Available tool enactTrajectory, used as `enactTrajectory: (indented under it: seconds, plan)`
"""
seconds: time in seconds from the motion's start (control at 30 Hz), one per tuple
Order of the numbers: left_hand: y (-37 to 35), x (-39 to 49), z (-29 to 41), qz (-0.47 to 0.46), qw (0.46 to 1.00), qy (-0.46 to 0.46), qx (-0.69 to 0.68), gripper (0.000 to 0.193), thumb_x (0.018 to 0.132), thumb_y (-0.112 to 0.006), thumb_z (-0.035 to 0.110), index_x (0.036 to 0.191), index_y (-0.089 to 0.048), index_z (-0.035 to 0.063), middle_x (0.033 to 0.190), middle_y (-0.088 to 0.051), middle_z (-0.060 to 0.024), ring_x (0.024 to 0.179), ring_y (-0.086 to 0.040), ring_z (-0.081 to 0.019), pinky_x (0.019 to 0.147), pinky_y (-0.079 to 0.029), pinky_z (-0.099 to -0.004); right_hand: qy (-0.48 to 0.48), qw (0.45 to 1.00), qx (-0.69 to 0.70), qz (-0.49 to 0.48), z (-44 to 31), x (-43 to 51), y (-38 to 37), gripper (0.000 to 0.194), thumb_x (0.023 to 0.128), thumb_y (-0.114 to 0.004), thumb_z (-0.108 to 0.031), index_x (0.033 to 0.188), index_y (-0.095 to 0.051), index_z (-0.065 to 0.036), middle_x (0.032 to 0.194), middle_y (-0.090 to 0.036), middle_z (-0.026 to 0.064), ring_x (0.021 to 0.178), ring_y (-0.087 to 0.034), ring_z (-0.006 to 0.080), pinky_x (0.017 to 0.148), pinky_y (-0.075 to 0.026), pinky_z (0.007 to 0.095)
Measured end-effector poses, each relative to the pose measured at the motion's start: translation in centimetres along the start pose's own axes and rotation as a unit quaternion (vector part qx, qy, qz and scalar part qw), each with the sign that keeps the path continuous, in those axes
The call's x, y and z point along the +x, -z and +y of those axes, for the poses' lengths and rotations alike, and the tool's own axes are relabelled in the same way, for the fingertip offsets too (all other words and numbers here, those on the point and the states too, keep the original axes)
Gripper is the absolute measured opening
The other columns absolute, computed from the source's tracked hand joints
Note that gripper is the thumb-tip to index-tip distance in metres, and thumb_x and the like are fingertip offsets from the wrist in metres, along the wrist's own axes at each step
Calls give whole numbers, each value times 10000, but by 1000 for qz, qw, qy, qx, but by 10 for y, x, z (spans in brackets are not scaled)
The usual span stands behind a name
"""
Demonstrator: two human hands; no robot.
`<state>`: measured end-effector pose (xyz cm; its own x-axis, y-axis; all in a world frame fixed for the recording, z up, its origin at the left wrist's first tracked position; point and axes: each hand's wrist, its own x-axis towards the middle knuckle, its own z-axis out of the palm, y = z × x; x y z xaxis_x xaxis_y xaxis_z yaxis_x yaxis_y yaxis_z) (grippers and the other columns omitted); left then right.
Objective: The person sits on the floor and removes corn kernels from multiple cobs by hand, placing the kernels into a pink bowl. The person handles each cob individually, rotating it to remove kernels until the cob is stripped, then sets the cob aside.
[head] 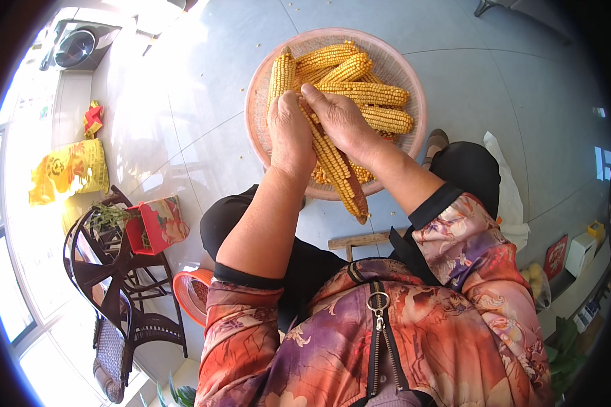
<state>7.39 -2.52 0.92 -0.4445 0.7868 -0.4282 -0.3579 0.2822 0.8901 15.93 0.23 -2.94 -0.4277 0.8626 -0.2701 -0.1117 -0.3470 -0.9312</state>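
An ear of dried corn point(336, 165), partly stripped of kernels so the reddish cob shows along one side, lies slanted between my hands. Around its upper end my left hand point(291, 129) is closed. My right hand point(340, 118) grips the same end from the other side, its thumb near the top. Beneath them a round pink plastic basket point(252, 114) holds several whole yellow corn ears point(364, 93) and loose kernels point(323, 176). The lower end of the held ear reaches past the basket's near rim.
Scattered kernels dot the grey tiled floor point(224, 147). A small wooden stool point(359, 240) shows between my legs. At left are an orange basket point(191, 292), a dark woven chair point(147, 325), a red box point(158, 226) and a yellow bag point(71, 170). White sheeting point(509, 193) lies at right.
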Motion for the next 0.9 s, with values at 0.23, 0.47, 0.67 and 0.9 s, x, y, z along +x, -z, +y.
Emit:
enactTrajectory:
  seconds: [0.23, 0.47, 0.67, 0.9]
  plan:
    - [12, 24, -2, -14, 992, 25, -121, 260, 952, -399, 189, 923, -566, -7, 889, -586, -129, 806, -596, -229, 722, -533, -359, 50, 992, -118, -10, -6, -13, -6, 672, 987, -511, -586, 1091, -665, 60, 903, -720, 181, 871, -699, 254, 789, -547, 344]
    - [18, 34, -15, 44, 998, -9, -42, 213, 967, -409, 186, 962, -566, 41, 906, -568, -98, 829, -570, -222, 738, -507, -381, 59, 992, -112, -10, 2, -10, -4, 610, 1060, -421, -463, 992, -678, 87, 815, -703, 202, 799, -694, 245, 764, -537, 353]
    - [13, 26, -2, 44, 998, -3, -46, 221, 966, -459, 183, 957, -588, 4, 862, -589, -99, 759, -584, -208, 674, -511, -347, 27, 993, -111, 35, 5, -7, -1, 663, 1045, -448, -487, 821, -687, 90, 646, -647, 173, 664, -645, 241, 710, -525, 368]
    - [17, 33, 7, 53, 998, 8, -37, 241, 976, -419, 157, 965, -592, -9, 893, -604, -127, 791, -599, -229, 703, -524, -368, 13, 989, -129, -71, -3, -17, 2, 603, 1037, -460, -526, 986, -660, 40, 830, -680, 143, 772, -651, 213, 750, -521, 347]
